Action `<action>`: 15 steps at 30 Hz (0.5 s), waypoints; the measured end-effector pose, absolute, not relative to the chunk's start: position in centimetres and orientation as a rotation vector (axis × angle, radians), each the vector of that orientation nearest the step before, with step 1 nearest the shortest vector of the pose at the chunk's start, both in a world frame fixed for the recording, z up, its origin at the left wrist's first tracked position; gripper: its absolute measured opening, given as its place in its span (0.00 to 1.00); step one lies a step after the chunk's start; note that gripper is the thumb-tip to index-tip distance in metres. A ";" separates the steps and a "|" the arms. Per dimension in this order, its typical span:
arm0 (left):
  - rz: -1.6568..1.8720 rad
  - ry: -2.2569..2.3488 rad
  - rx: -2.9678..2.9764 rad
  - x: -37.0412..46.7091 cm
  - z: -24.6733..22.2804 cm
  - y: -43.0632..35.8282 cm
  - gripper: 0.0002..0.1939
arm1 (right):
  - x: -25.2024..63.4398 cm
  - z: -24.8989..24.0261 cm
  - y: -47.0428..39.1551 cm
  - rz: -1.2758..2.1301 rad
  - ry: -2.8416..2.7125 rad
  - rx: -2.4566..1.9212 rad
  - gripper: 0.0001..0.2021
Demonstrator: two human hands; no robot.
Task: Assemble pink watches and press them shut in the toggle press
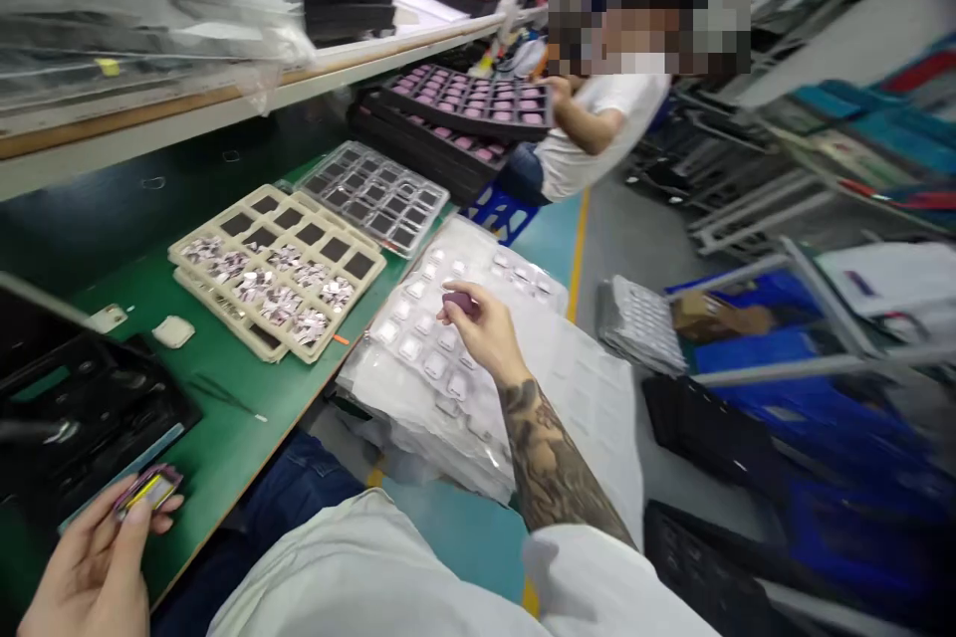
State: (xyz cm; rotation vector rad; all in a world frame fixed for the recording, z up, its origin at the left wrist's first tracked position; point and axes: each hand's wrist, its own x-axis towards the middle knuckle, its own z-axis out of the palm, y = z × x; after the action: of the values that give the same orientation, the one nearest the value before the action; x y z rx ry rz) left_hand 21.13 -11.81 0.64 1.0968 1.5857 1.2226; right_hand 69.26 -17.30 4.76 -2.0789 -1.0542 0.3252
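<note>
Between the thumb and fingers of my left hand (105, 557) is a small purple-edged device shell (153, 490) with yellow and silver parts showing inside. It is held over the green table near its front edge. My right hand (482, 323) reaches out to the right and pinches a small dark purple cover (460, 303). Below that hand lies a clear plastic tray (425, 343) with small pale pieces in its pockets, on top of a stack of trays. A pair of tweezers (228, 398) rests on the table between my hands.
Beige trays (276, 274) hold dark squares and small shiny pieces. Behind them lies a clear tray (377, 194) of dark squares. A black fixture (82, 408) stands at left. A seated co-worker (597, 129) holds a black tray (478, 100) of pink pieces. A shelf (299, 80) overhangs the table.
</note>
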 end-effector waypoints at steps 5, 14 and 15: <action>1.237 1.384 0.996 22.7 2.6 -12.1 0.28 | 55.6 3.9 -13.6 0.691 -1.138 -1.316 0.10; 1.341 1.191 0.733 21.3 3.4 -11.8 0.26 | 40.8 3.0 -8.0 0.938 -1.784 -0.856 0.20; 1.356 1.167 0.724 21.2 3.3 -12.0 0.26 | 40.4 3.1 -7.6 0.902 -1.817 -0.827 0.22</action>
State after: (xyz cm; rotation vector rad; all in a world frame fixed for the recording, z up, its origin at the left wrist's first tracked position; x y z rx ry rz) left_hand 21.21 -11.99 3.34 0.7240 1.1674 1.3555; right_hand 40.40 -7.59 3.13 -0.8269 -1.8166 0.9019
